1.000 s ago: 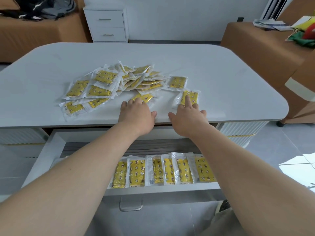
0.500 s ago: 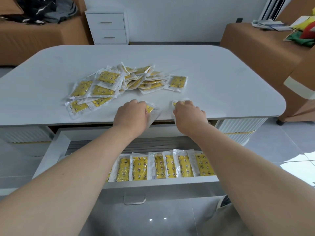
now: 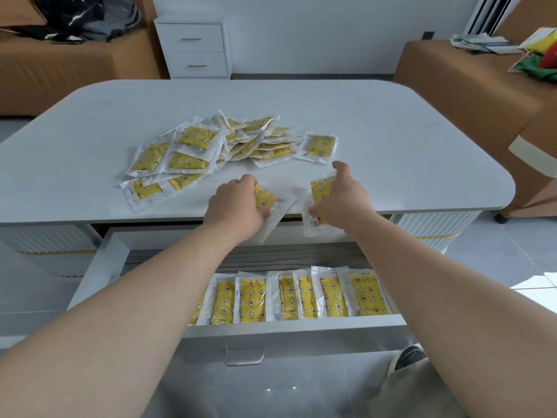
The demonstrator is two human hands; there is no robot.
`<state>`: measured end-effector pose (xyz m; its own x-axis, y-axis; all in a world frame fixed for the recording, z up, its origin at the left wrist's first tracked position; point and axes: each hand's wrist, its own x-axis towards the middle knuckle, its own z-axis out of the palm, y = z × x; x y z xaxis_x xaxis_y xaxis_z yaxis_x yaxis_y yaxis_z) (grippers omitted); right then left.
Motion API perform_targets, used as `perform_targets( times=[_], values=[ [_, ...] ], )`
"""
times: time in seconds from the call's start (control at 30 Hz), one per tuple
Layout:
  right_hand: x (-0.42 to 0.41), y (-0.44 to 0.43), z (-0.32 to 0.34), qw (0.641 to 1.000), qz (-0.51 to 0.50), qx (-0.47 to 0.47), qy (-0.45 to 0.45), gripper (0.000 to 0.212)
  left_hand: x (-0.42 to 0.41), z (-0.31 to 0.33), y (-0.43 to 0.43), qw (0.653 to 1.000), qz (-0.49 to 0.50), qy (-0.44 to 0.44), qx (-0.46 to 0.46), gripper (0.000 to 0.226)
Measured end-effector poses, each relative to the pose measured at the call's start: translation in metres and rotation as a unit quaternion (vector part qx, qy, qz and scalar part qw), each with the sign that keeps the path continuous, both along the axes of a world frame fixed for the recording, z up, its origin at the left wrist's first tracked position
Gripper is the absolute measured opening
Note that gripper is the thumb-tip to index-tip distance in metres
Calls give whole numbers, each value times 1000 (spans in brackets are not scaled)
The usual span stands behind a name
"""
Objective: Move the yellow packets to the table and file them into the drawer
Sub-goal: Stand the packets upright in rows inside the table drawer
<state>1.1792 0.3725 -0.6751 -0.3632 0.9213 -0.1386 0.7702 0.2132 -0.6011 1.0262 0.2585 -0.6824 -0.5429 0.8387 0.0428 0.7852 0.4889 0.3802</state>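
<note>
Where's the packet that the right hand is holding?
Head view, right of centre: the packet sits in the right hand at the table's front edge, its lower end overhanging the open drawer, just right of the left hand.

The left hand (image 3: pixel 238 206) gripped a yellow star-printed packet in clear plastic wrap (image 3: pixel 269 198) at the near edge of the pale grey rounded table (image 3: pixel 391 131). The packet's lower end overhung that edge. The right hand (image 3: pixel 340 200) held a second yellow packet (image 3: pixel 320 188), also across the edge. A loose heap of similar packets (image 3: pixel 211 146) lay farther back on the table, with one separate packet (image 3: pixel 321 146) just beside its right end. Below, the white open drawer (image 3: pixel 99 267) held a row of yellow packets (image 3: pixel 286 297), filed side by side along its front wall.
</note>
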Motion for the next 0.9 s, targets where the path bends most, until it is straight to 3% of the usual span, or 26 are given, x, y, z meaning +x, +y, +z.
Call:
perform_targets(
  times=[0.1, 0.23, 0.3, 0.4, 0.47, 0.57, 0.67, 0.73, 0.9],
  values=[
    [5, 1, 1, 999, 11, -7, 49, 88, 0, 2, 1, 999, 13, -25, 18, 75],
    [11, 3, 5, 997, 19, -21, 76, 55, 3, 4, 2, 997, 16, -63, 48, 85],
    [15, 6, 7, 996, 42, -25, 74, 41, 5, 4, 4, 996, 6, -76, 51, 77],
    [26, 10, 14, 994, 105, -10, 12, 27, 10, 5, 5, 995, -16, -94, 33, 37],
    [35, 13, 16, 988, 146, -18, -46, 30, 17, 5, 6, 992, -25, -122, 20, 20],
    [49, 17, 13, 972, 193, -67, -112, 32, 31, 3, 3, 986, -48, -160, -5, 31],
    [61, 21, 4, 948, 227, -94, -203, 25, 42, 1, -1, 981, -47, -177, -61, 28],
    [68, 22, -3, 933, 231, -118, -251, 34, 47, -4, 0, 977, -35, -187, -94, 14],
    [78, 19, -25, 902, 278, -116, -310, 56, 59, -11, 3, 959, 7, -251, -132, 18]
  ],
)
